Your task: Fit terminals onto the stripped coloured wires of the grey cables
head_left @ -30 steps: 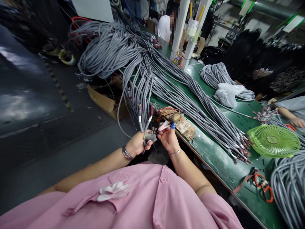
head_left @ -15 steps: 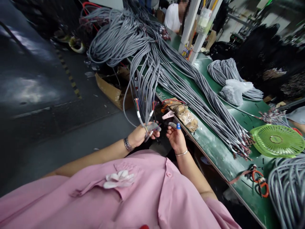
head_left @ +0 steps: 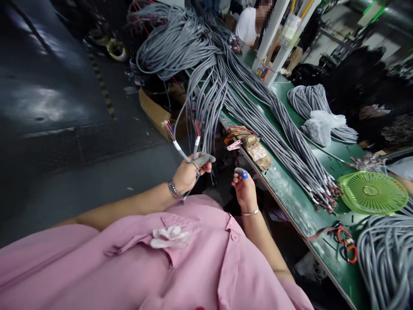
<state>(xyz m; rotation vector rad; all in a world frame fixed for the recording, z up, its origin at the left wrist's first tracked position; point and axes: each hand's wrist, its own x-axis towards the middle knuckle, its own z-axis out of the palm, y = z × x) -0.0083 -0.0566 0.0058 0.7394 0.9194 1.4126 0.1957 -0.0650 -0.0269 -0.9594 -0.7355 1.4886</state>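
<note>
My left hand [head_left: 189, 174] is closed around grey cables [head_left: 209, 125] that hang off the table's edge. Two cable ends with white bands and bared coloured wires [head_left: 197, 128] stick up beyond its fingers. Grey covers sit on some of its fingertips. To the right, apart from the cables, my right hand [head_left: 244, 189] has its fingers curled in, with a blue wrap on the thumb and a grey cover on a finger. Whether anything small is between those fingers is too unclear to see.
Long grey cable bundles [head_left: 274, 125] lie along the green table [head_left: 290, 198]. A taped block [head_left: 258, 155] with a pink clip [head_left: 234, 145] sits at its edge. Further right are a green fan [head_left: 371, 192] and orange-handled scissors [head_left: 350, 245]. A person [head_left: 247, 26] is behind.
The view has shifted slightly. The cable ends at my left hand have spread apart and tilted left, and the small wires by its fingertips no longer show. My right hand is a little farther from my left.
</note>
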